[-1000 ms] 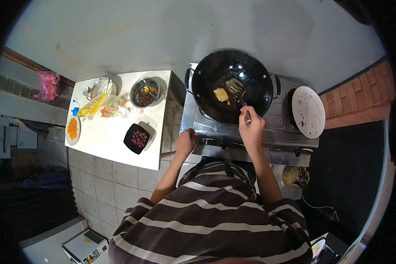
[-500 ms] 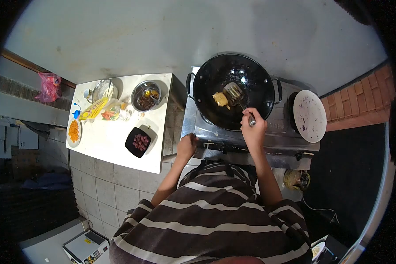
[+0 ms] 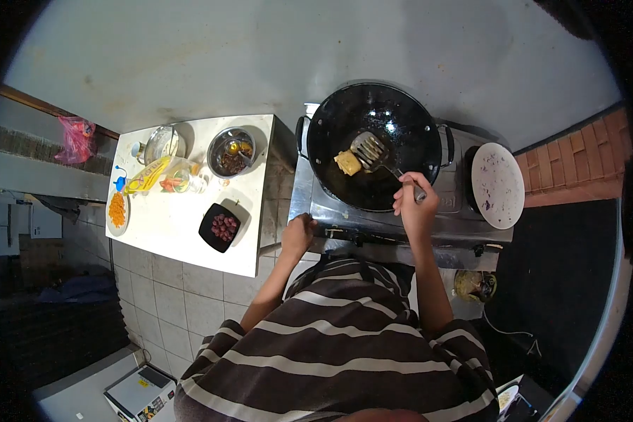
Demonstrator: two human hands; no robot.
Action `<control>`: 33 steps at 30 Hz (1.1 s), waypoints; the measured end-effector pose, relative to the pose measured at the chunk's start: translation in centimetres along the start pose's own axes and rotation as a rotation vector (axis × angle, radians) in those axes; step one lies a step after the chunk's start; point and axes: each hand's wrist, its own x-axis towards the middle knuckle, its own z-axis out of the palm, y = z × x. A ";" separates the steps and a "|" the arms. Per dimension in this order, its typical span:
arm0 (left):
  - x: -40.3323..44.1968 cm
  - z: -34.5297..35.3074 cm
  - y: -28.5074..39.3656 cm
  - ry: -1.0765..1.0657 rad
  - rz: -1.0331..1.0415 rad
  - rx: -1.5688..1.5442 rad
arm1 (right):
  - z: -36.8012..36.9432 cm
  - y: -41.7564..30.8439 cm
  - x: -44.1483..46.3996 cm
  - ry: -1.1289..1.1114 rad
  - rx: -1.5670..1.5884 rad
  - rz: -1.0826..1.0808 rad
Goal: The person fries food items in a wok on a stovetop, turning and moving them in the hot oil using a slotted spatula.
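Observation:
My right hand (image 3: 416,200) is closed around the handle of a slotted metal spatula (image 3: 369,149). The spatula's head is down inside a black wok (image 3: 408,119), beside a yellowish, folded piece of food (image 3: 347,162) that looks like cooked egg. It lies just left of the slotted head; whether the two touch is hard to tell. The wok has two side handles and sits on a steel gas stove (image 3: 344,218). My left hand (image 3: 299,233) is curled into a fist at the stove's front left edge; what it grips, if anything, is hidden.
A white oval plate (image 3: 497,186) with purple bits sits right of the wok. On the white table (image 3: 169,243) to the left are a steel bowl (image 3: 218,169), a black dish of reddish pieces (image 3: 224,228), a plate of orange bits (image 3: 117,211) and a yellow plastic packet (image 3: 149,176).
My right hand has shifted slightly right, drawing the spatula handle with it. The slotted head has turned a little, and the yellowish piece lies slightly further left. My left hand stays put.

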 end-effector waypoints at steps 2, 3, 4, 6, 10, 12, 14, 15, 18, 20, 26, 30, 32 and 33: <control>0.0 0.1 0.0 -0.002 0.002 0.005 | -0.3 -0.2 -0.1 -0.009 0.013 -0.026; 0.0 0.0 0.0 0.000 0.005 0.007 | -0.4 -0.2 -0.2 -0.007 0.014 -0.027; 0.1 0.0 0.0 0.000 0.006 0.009 | -0.6 -0.2 -0.3 -0.019 0.020 -0.047; 0.1 0.1 0.0 -0.012 -0.007 0.020 | -0.8 -0.3 -0.6 -0.029 0.026 -0.067; 0.2 0.2 -0.1 -0.005 0.011 0.015 | -1.1 -1.1 -1.2 -0.044 0.072 -0.060; 0.1 0.1 0.0 -0.010 -0.015 0.012 | -1.2 -1.3 -1.5 -0.051 0.064 -0.084; 0.0 0.0 0.3 0.001 -0.016 0.020 | -1.2 -1.4 -1.9 -0.064 0.054 -0.108; -0.1 -0.1 0.4 0.008 -0.017 0.030 | -1.2 -1.5 -2.1 -0.064 0.055 -0.106; 0.0 0.1 0.1 0.000 -0.010 0.015 | -1.1 -1.7 -2.3 -0.069 0.027 -0.079; 0.1 0.4 -0.3 0.032 0.018 0.009 | -0.9 -1.4 -2.4 -0.096 0.071 -0.044; 0.0 0.6 -0.3 0.046 0.029 0.043 | -1.7 -1.5 -2.0 -0.063 0.049 -0.089; 0.0 0.7 -0.4 0.047 0.032 0.031 | -2.8 -2.1 -1.2 -0.008 0.005 -0.156; 0.0 1.0 -0.8 0.057 0.044 0.023 | -3.4 -2.8 -0.4 0.028 -0.112 -0.143; 0.0 0.9 -0.7 0.065 0.057 0.016 | -3.8 -3.1 0.2 0.032 -0.195 -0.195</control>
